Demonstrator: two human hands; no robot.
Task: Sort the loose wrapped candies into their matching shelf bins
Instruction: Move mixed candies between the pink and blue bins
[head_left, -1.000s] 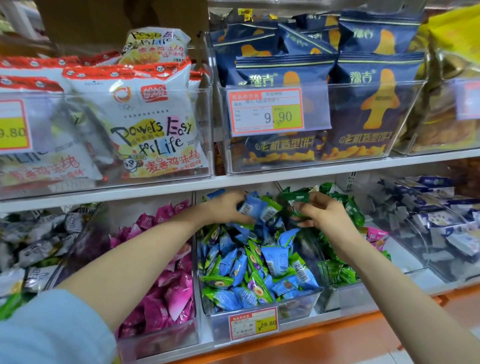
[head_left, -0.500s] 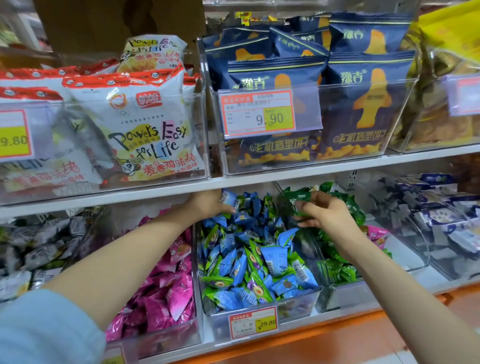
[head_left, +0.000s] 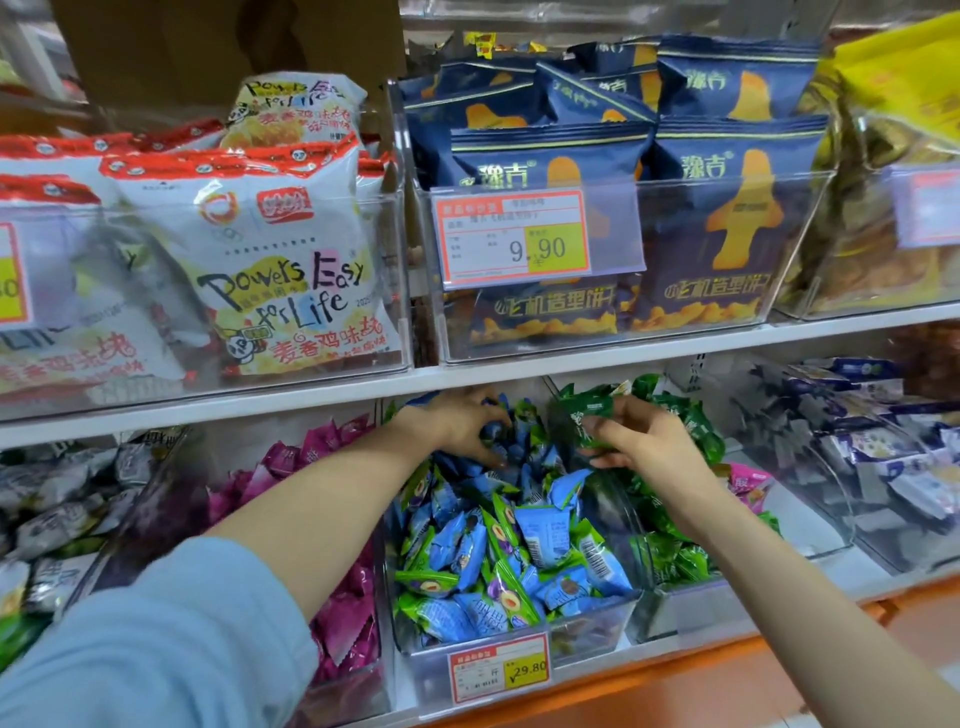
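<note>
Bright, even store light; hazy glare whitens the clear bin fronts (head_left: 67, 270) at left. Wide-angle bending curves the shelf edge (head_left: 571, 359); corners look soft, and the left hand (head_left: 462, 426) is slightly blurred.

snack bags (head_left: 291, 249) above, candy bins (head_left: 592, 631) below

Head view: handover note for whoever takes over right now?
Left hand: curled round a blue wrapped candy at the back of the blue-and-green candy bin.
Right hand: pinches a green wrapped candy above the green candy bin.
Done: neither candy released yet.
Left: drop both; a stray pink candy lies beside the green pile, not in the pink candy bin.
</note>
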